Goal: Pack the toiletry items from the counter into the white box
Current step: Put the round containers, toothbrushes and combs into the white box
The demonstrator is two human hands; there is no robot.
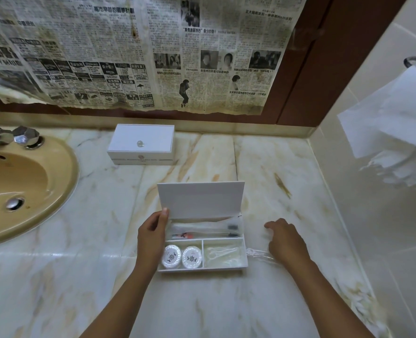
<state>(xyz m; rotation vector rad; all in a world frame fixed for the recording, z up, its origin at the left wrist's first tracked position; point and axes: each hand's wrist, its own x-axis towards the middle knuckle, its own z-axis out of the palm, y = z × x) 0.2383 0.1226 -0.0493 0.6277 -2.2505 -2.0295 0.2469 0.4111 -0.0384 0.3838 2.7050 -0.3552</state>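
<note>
The white box (226, 269) lies open on the marble counter, its lid (200, 200) standing up at the back. Two round wrapped soaps (181, 257) fill its front left compartment. A clear packet (222, 254) lies in the front right one. Wrapped toothbrushes (202, 228) lie along the long rear compartment. My left hand (150, 240) holds the lid's lower left corner, thumb on its front. My right hand (286, 241) rests on the counter right of the box, fingers loosely curled, over a clear plastic packet (259, 254) that sticks out beneath it.
A second white box (141, 145), closed and with a small knob, stands near the back wall. The beige sink (60, 181) and chrome tap (19, 136) are at the left. White towels (392, 123) hang at the right wall. Newspaper covers the mirror.
</note>
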